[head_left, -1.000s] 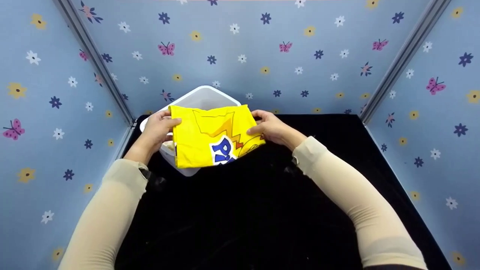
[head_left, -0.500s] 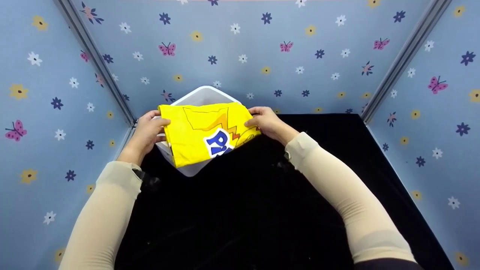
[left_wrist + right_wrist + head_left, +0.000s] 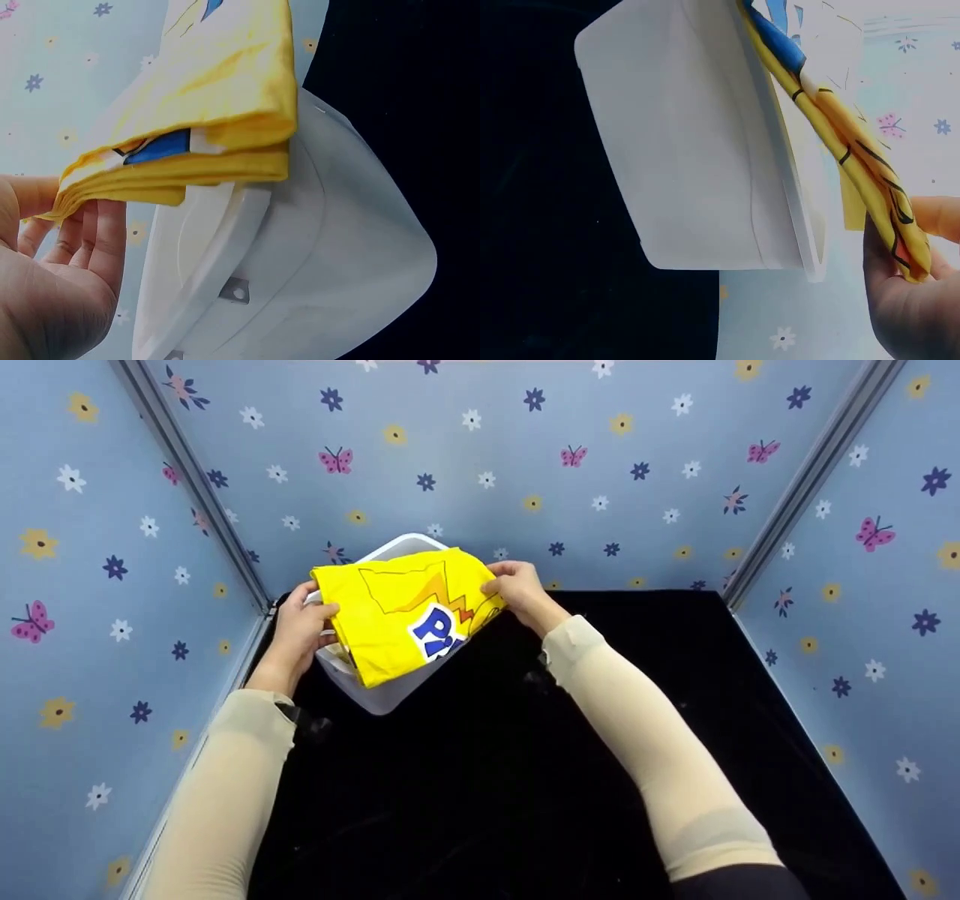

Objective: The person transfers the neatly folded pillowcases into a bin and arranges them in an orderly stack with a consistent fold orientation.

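A folded yellow T-shirt-like cloth (image 3: 397, 600) with blue lettering and a zigzag print is held level over a white plastic bin (image 3: 390, 694). My left hand (image 3: 296, 634) pinches its left edge, thumb on top and fingers beneath. In the left wrist view the stacked layers of the yellow cloth (image 3: 225, 127) show above the bin's rim (image 3: 217, 262). My right hand (image 3: 521, 589) pinches the opposite end, also seen in the right wrist view, where the cloth (image 3: 855, 165) slants across the bin's rim (image 3: 799, 210). Most of the bin's inside is hidden under the cloth.
The bin stands in the back left corner on a black cloth-covered surface (image 3: 480, 780). Blue flowered panels (image 3: 480, 457) rise at the back and both sides, joined by grey metal corner posts (image 3: 187, 472).
The yellow cloth has shifted left and its right side has swung back and up, so it covers more of the bin. Both hands keep their pinch; the right arm moved left.
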